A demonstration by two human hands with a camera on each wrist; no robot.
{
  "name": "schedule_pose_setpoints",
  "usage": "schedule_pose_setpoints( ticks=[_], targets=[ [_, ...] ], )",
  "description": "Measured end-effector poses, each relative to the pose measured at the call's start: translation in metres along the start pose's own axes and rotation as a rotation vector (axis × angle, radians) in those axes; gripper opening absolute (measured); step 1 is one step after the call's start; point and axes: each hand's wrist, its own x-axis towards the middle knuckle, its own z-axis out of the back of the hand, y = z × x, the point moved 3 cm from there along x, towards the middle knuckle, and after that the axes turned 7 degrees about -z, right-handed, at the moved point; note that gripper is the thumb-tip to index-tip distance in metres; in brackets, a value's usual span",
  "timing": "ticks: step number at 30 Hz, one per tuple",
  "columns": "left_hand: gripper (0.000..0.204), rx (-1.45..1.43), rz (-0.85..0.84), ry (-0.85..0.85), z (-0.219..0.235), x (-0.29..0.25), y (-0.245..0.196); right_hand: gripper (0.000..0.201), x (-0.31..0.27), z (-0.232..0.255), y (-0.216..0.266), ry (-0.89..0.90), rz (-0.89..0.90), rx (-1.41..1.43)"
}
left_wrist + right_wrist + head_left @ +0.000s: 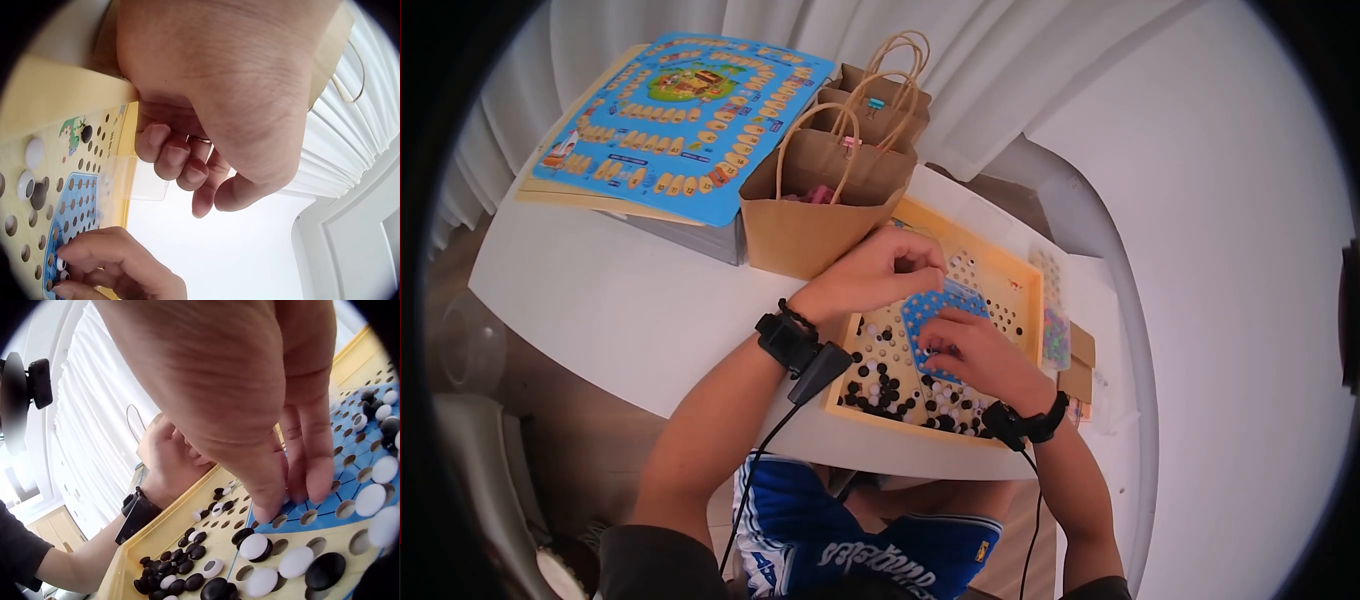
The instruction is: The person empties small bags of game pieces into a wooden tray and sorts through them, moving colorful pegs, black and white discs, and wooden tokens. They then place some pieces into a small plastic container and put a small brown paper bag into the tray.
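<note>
My right hand [970,345] reaches down over the blue patterned area [913,312] of a wooden game board with holes and a raised rim [1038,300]. Between its thumb and fingertips a small white game piece [60,263] shows, partly hidden by the fingers. My left hand [905,265] hovers over the board's far left edge, fingers loosely curled with nothing visible in them. Black pieces [181,565] and white pieces [297,561] lie scattered over the board, thickest along its near side. Several sit on the blue area beside the right hand.
Brown paper bags [800,230] with rope handles stand left of the board. Beyond them a blue printed game sheet [730,130] lies on a stack. On the right are a clear box of coloured bits [1056,340] and a piece of brown cardboard [1077,360]. White curtains hang behind.
</note>
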Motion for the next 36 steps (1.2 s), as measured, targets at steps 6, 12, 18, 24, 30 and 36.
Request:
schedule_pose_setpoints(
  ticks=[6, 12, 18, 24, 30, 36],
  targets=[
    [0.013, 0.017, 0.024, 0.016, 0.000, 0.000, -0.003, 0.017, 0.000, -0.002, -0.009, -0.030, -0.017, 0.015],
    [0.013, 0.008, 0.024, 0.005, 0.000, 0.000, -0.002, 0.018, -0.001, 0.000, -0.009, -0.108, -0.011, -0.136],
    [0.013, 0.004, 0.014, 0.007, 0.000, 0.000, -0.004, 0.018, 0.008, 0.031, -0.023, -0.069, -0.160, 0.036],
    [0.011, 0.023, 0.037, 0.021, 0.000, 0.000, -0.006, 0.018, 0.021, 0.062, -0.059, -0.486, -0.171, 0.206],
    [0.011, 0.018, 0.032, 0.021, 0.000, -0.001, -0.004, 0.017, -0.002, 0.058, -0.069, -0.410, -0.291, 0.037],
    [0.009, -0.047, -0.034, -0.024, -0.002, 0.001, -0.002, 0.015, -0.031, 0.046, -0.051, -0.228, -0.311, 0.012]
  ],
)
